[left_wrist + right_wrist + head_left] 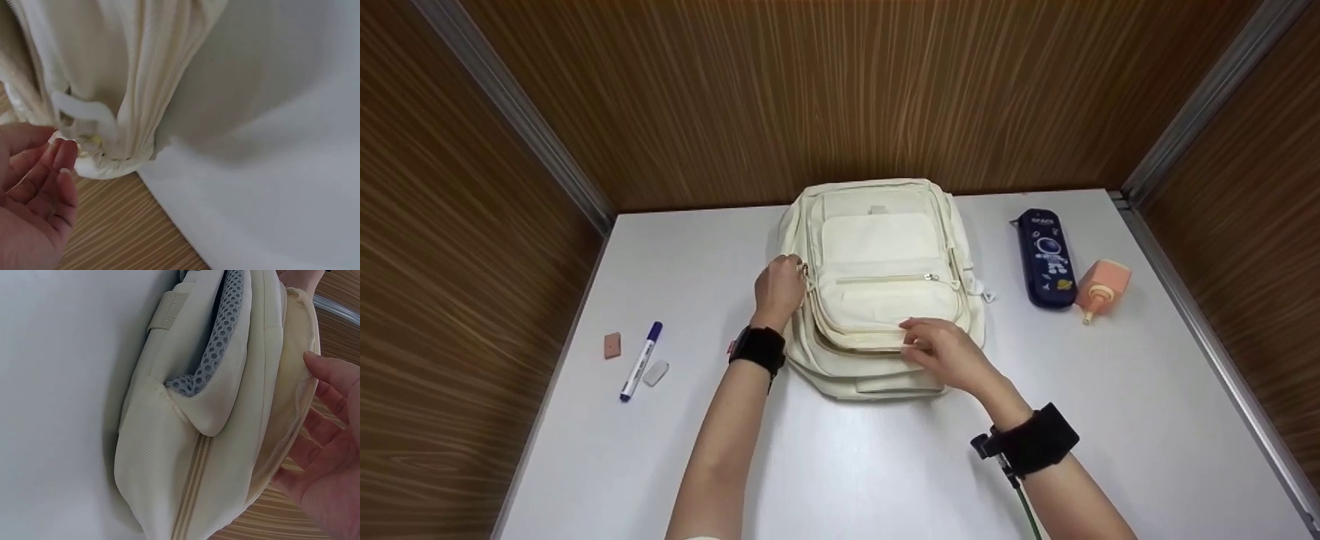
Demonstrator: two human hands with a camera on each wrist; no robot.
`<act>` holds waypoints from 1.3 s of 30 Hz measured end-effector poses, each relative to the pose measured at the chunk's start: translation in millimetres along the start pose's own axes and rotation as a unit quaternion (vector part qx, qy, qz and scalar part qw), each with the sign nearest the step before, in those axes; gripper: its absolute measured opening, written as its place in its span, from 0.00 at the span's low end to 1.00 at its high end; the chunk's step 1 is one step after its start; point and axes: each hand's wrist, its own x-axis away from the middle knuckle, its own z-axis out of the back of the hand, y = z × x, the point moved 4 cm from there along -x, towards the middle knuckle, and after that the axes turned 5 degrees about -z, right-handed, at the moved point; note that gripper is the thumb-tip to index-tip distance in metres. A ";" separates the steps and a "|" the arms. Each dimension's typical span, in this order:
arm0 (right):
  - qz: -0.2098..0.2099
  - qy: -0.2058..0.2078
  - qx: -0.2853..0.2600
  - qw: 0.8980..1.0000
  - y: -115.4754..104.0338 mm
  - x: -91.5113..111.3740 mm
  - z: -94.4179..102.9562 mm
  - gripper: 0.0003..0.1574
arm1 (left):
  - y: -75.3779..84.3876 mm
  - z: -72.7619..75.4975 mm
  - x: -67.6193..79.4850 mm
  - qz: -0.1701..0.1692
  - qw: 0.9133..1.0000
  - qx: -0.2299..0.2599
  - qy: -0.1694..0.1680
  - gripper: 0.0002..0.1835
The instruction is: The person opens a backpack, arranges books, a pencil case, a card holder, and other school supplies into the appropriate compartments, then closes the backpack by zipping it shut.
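Note:
A cream backpack (881, 240) lies on the white table, its front pocket partly unzipped along the lower edge. At the bag's left side, my left hand (780, 289) pinches a zipper pull; a white cord loop (84, 109) hangs by the fingertips in the left wrist view. My right hand (949, 352) holds the lower edge of the front pocket. In the right wrist view, the thumb of the right hand (332, 439) is against the rim of the open pocket (289, 399) and the other fingers lie along its outer side. Grey mesh (219, 332) shows in a side opening.
To the right lie a navy pencil case (1046, 259) with space pictures and an orange bottle (1104, 283) with a nozzle. On the left are a brown-pink block (612, 346), a blue-capped marker (640, 362) and a white eraser (656, 373). Wood-grain panels (840, 90) surround the table.

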 end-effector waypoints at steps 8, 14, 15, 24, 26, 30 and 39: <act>-0.018 0.002 -0.023 1.000 -2.8 -3.6 8.2 0.03 | 28.6 20.4 34.0 -0.124 0.979 0.155 -0.042 0.14; -0.006 0.035 -0.003 0.999 -9.0 -8.3 20.2 0.14 | 48.9 15.4 61.7 -0.196 0.951 0.203 -0.123 0.30; -0.003 0.040 0.000 0.999 -10.1 -9.1 21.9 0.16 | 50.0 13.8 64.3 -0.213 0.950 0.196 -0.119 0.30; 0.009 0.043 0.024 0.999 -19.7 -15.9 38.7 0.11 | 56.7 12.6 76.5 -0.304 0.946 0.113 -0.028 0.20; 0.008 0.040 0.025 0.999 -21.4 -17.6 43.8 0.10 | 59.4 16.1 77.5 -0.308 0.945 0.112 -0.022 0.20; 0.018 0.040 0.026 0.999 -25.6 -21.0 54.8 0.10 | 65.3 24.9 77.2 -0.319 0.940 0.122 -0.004 0.15; 0.057 0.063 0.028 0.996 -39.9 -34.2 85.1 0.09 | 78.0 47.7 67.6 -0.323 0.930 0.163 0.072 0.14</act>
